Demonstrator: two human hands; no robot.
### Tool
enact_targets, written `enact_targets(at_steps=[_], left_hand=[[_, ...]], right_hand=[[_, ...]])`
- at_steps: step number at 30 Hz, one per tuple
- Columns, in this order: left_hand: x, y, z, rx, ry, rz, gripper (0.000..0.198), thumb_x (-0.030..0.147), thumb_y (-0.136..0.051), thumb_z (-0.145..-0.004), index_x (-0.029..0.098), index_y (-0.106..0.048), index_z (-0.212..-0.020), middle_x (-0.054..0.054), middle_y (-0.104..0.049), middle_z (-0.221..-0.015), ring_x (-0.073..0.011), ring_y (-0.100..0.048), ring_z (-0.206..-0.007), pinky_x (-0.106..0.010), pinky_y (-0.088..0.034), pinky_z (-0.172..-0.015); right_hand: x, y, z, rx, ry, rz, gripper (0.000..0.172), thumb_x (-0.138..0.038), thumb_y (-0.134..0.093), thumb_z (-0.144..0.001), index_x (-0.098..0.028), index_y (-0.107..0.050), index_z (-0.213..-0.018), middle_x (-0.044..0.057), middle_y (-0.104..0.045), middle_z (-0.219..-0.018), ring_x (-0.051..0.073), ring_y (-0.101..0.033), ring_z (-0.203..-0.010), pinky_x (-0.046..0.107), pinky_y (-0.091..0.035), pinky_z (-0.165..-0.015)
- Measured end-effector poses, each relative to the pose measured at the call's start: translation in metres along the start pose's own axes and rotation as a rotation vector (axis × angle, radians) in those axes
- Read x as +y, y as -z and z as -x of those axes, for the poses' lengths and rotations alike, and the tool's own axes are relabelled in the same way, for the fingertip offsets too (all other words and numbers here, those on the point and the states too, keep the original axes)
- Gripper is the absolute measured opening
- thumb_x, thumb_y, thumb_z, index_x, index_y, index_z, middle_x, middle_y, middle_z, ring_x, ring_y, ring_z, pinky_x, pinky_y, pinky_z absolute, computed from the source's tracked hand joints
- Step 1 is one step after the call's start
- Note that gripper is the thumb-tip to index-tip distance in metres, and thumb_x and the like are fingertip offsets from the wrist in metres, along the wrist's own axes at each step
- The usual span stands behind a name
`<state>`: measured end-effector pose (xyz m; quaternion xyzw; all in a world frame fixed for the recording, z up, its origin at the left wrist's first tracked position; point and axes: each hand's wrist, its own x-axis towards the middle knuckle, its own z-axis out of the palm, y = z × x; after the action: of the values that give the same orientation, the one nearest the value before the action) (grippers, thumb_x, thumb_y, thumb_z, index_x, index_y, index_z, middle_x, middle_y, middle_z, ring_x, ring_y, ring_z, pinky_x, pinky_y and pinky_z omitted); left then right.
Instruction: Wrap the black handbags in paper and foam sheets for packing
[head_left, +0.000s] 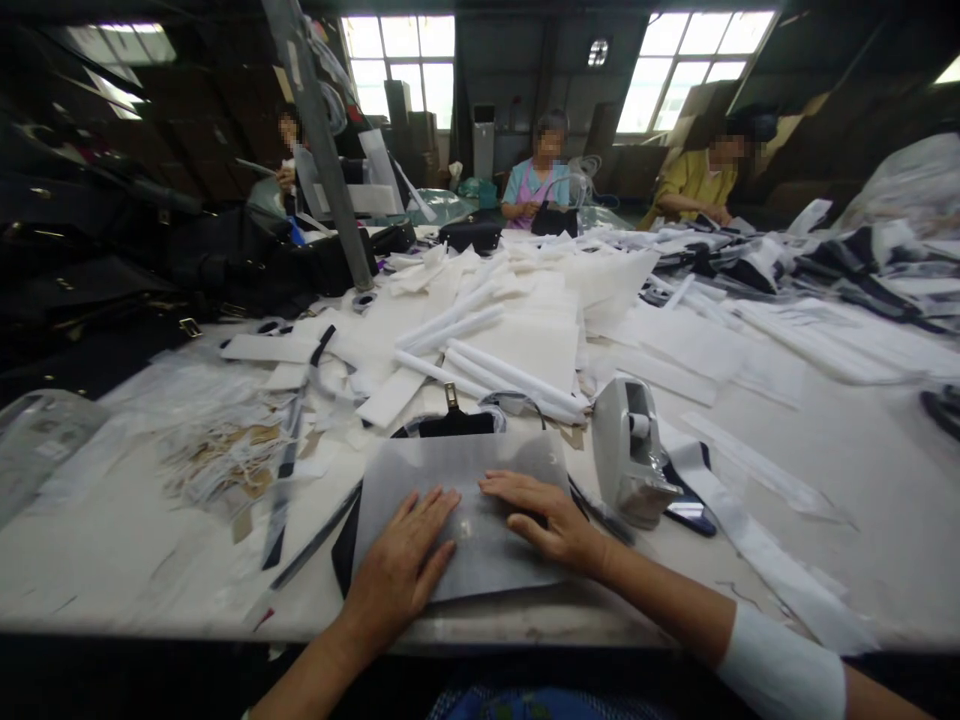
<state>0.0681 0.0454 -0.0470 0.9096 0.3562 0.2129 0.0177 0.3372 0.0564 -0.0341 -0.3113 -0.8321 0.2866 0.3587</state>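
A grey-white translucent wrapping sheet (465,480) covers a black bag (448,424) lying at the near edge of the table. My left hand (405,560) rests flat on the sheet's lower left, fingers stretched out. My right hand (541,515) lies on the sheet's right side with fingers slightly curled and pressing down. Only the bag's black top, its metal clasp and a dark corner at the lower left show; the rest is hidden under the sheet.
A grey tape dispenser (632,462) stands just right of my right hand. White paper rolls and sheets (495,340) pile up behind the bag. Clear bags with tags (217,450) lie left. Black bags (225,260) stack at far left. Three people work across the table.
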Motion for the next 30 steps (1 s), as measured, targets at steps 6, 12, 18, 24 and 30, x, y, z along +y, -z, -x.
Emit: enact_targets(at_steps=[6,12,18,24,30], left_hand=[[-0.008,-0.002,0.002,0.087,-0.087,0.081,0.039,0.020,-0.052,-0.097,0.023,-0.051,-0.135,-0.007,-0.058,-0.138,-0.0230,-0.051,-0.132,-0.050,-0.043,-0.110],[-0.008,-0.004,0.002,0.128,-0.071,0.130,0.034,0.021,-0.055,-0.096,0.022,-0.055,-0.131,-0.006,-0.067,-0.127,-0.0197,-0.060,-0.121,-0.046,-0.044,-0.108],[-0.010,-0.005,0.000,0.079,-0.034,0.142,0.034,0.025,-0.053,-0.097,0.023,-0.056,-0.131,-0.006,-0.066,-0.127,-0.0223,-0.061,-0.120,-0.049,-0.046,-0.107],[-0.011,-0.004,-0.001,0.084,-0.072,0.107,0.035,0.026,-0.054,-0.097,0.022,-0.056,-0.131,-0.006,-0.065,-0.129,-0.0230,-0.061,-0.120,-0.049,-0.046,-0.106],[-0.009,-0.003,0.001,0.102,-0.105,0.053,0.035,0.022,-0.055,-0.096,0.019,-0.055,-0.131,-0.005,-0.066,-0.127,-0.0221,-0.060,-0.122,-0.048,-0.046,-0.106]], right_hand=[[0.007,-0.014,0.003,-0.013,0.215,0.292,0.034,-0.030,-0.063,-0.094,-0.022,-0.062,-0.128,0.009,-0.064,-0.129,0.023,-0.055,-0.123,0.044,-0.042,-0.108],[0.003,-0.013,-0.003,-0.034,0.188,0.279,0.028,-0.029,-0.059,-0.096,-0.020,-0.066,-0.122,0.010,-0.069,-0.113,0.020,-0.062,-0.105,0.038,-0.048,-0.098],[0.004,0.005,-0.024,-0.269,0.066,0.080,0.032,-0.035,-0.059,-0.096,-0.017,-0.067,-0.121,0.010,-0.067,-0.119,0.018,-0.062,-0.110,0.030,-0.048,-0.098],[0.007,0.006,-0.022,-0.309,0.118,0.245,0.032,-0.035,-0.054,-0.099,-0.018,-0.064,-0.125,0.011,-0.064,-0.124,0.018,-0.058,-0.115,0.034,-0.045,-0.100],[0.008,-0.004,-0.011,-0.243,0.190,0.347,0.033,-0.033,-0.052,-0.100,-0.020,-0.061,-0.129,0.011,-0.064,-0.124,0.021,-0.057,-0.112,0.037,-0.047,-0.096]])
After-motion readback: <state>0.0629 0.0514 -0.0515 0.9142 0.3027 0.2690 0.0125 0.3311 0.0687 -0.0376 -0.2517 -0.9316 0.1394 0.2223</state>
